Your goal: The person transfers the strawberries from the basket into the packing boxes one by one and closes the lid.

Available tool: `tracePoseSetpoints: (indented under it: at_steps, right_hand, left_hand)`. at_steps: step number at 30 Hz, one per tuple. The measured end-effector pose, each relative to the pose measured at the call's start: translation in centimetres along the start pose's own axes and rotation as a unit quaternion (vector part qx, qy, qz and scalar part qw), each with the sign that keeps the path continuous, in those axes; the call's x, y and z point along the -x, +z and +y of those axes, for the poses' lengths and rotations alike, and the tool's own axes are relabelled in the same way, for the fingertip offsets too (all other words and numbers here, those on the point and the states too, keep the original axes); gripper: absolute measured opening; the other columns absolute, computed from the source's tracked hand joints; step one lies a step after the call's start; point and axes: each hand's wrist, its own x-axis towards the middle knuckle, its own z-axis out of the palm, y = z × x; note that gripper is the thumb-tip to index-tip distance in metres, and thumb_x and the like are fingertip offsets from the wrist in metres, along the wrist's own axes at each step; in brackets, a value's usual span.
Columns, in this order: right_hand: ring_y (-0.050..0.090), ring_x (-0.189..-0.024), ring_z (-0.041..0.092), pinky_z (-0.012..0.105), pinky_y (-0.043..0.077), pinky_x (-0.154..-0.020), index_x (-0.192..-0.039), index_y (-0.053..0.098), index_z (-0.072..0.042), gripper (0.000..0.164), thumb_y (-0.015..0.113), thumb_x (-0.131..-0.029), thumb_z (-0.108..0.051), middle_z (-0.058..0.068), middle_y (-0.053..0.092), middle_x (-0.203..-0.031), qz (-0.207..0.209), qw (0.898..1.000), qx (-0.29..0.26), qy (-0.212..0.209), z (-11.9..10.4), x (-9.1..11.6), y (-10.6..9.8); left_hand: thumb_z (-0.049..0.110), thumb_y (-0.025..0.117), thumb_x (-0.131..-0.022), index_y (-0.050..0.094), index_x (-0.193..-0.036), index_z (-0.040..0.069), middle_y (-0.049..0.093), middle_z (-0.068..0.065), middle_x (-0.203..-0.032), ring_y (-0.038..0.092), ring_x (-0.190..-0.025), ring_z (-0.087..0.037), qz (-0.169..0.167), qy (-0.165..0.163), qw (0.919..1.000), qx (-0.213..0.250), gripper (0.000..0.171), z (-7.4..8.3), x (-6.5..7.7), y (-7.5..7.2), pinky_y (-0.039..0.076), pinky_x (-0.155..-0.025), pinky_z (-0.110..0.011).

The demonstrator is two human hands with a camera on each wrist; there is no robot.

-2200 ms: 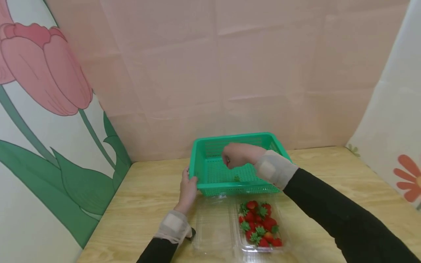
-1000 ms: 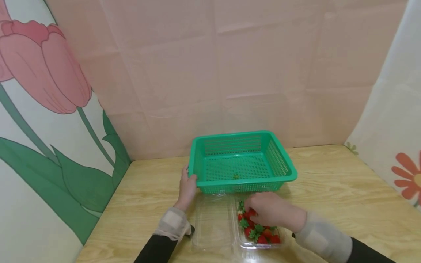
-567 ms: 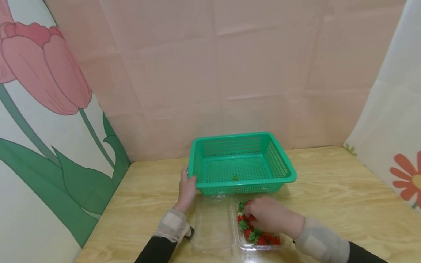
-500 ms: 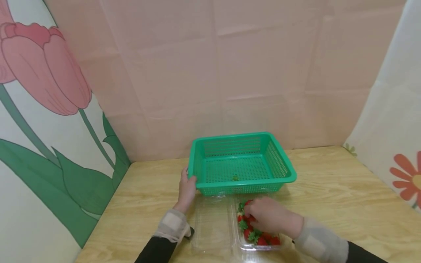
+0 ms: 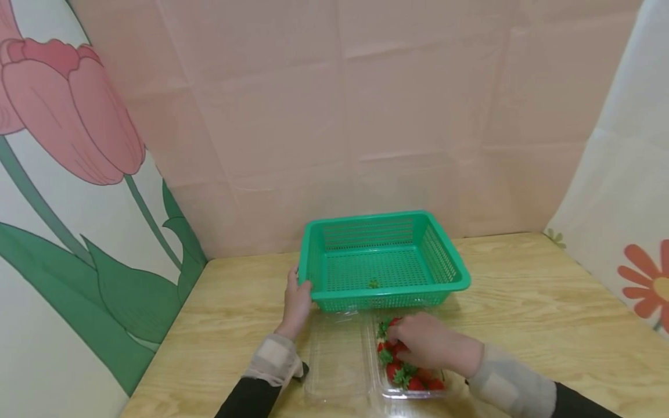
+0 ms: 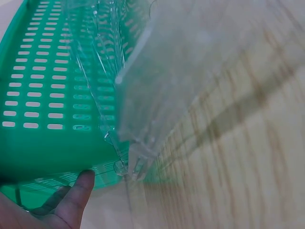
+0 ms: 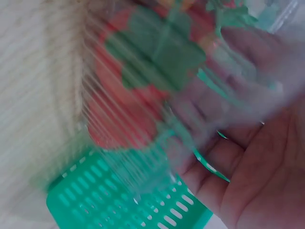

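Note:
My left hand (image 5: 297, 303) grips the near left corner of a green plastic basket (image 5: 392, 288); in the left wrist view its thumb (image 6: 80, 193) lies against the basket's rim. Nearer to me, a clear plastic clamshell box (image 5: 340, 360) lies unfolded, its right half filled with strawberries (image 5: 402, 374) with green leaves. My right hand (image 5: 434, 343) reaches down into that half, fingers curled, pinching a strawberry between thumb and index finger. The hand covers part of the fruit. In the blurred right wrist view, strawberries (image 7: 126, 102) show through the clear wall beside the curled fingers (image 7: 212, 191).
A small green leaf (image 5: 374, 284) lies on the basket's floor. All stands on a wooden table (image 5: 522, 302). Behind it rises a pinkish backdrop (image 5: 334, 116), with flower-printed panels (image 5: 99, 232) at both sides.
My right hand has come from over the basket, where it held something red, down to the strawberries in the box. In the last half second it has barely moved. My left hand stays on the basket.

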Motion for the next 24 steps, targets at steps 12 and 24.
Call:
tracePoseSetpoints:
  at_steps: [12,24]
  right_hand:
    - [0.045,-0.061,0.002,0.026,0.041,-0.053,-0.074,0.059,-0.021,0.020,0.079,-0.078,-0.019,-0.016,0.052,-0.068,-0.018,1.000,-0.013,0.009,-0.1,-0.6,-4.6]
    - [0.056,-0.078,0.011,0.036,0.048,-0.070,-0.094,0.070,-0.016,0.012,0.075,-0.084,-0.021,-0.009,0.062,-0.085,-0.037,0.999,0.013,0.033,0.9,-3.8,-10.9]
  left_hand:
    - [0.010,0.038,-0.095,0.025,-0.151,0.009,0.042,-0.019,-0.143,0.041,-0.129,-0.033,-0.004,0.001,1.0000,0.002,0.058,0.0,0.0,-0.1,0.035,-0.103,-0.051]
    - [0.008,0.038,-0.094,0.027,-0.150,0.005,0.043,-0.021,-0.140,0.044,-0.126,-0.034,0.000,0.008,1.0000,-0.003,0.057,-0.2,0.0,-0.1,0.036,-0.102,-0.050]
